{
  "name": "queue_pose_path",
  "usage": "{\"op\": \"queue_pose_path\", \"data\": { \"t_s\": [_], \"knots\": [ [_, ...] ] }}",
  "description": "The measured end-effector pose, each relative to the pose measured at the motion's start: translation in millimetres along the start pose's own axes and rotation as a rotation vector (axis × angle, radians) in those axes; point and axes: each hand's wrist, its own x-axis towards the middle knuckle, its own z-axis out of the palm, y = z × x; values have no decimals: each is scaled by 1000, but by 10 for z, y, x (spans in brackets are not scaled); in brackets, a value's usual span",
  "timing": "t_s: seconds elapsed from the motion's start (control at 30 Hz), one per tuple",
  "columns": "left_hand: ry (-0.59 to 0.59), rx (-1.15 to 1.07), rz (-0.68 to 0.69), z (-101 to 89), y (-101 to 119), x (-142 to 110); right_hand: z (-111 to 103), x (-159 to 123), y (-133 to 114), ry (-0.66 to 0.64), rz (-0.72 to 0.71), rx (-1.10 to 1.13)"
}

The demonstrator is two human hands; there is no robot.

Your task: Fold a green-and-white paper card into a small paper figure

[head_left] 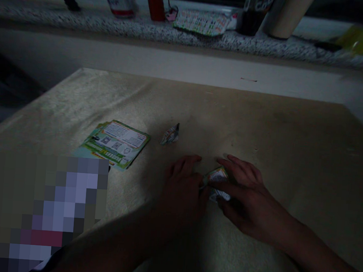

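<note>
A small folded piece of printed paper (220, 176), white with green and orange print, lies on the table between my hands. My left hand (184, 186) is closed at its left edge, thumb and index pressing there; the thumb tip is hard to see in the dim light. From the right, my right hand (252, 195) has its index finger across the paper and its thumb at the near edge, while other fingers reach past the far corner. Behind my left hand stands a small folded paper shape (171, 134) with a pointed tip.
A stack of green-and-white printed leaflets (121, 142) lies left on the table (281, 130). Along the speckled windowsill (151, 30) stand a red container (119, 1), a red-filled bottle (155, 3), a patterned packet (202, 22) and a dark bottle (253, 16). A blurred-out patch covers the lower left.
</note>
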Motion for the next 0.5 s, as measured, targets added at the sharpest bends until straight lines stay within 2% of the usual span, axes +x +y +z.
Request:
{"op": "queue_pose_path", "data": {
  "t_s": [0.1,0.27,0.33,0.5],
  "knots": [
    [35,30,47,26,-2,-35,1,1,8,-1,-3,0],
    [28,115,313,25,-35,-93,15,-16,30,1,-6,-3],
    [11,114,329,-9,-50,-101,14,-22,35,1,-8,-2],
    [-35,-1,264,-75,-49,-84,7,-25,39,-4,-12,12]
  ]
}}
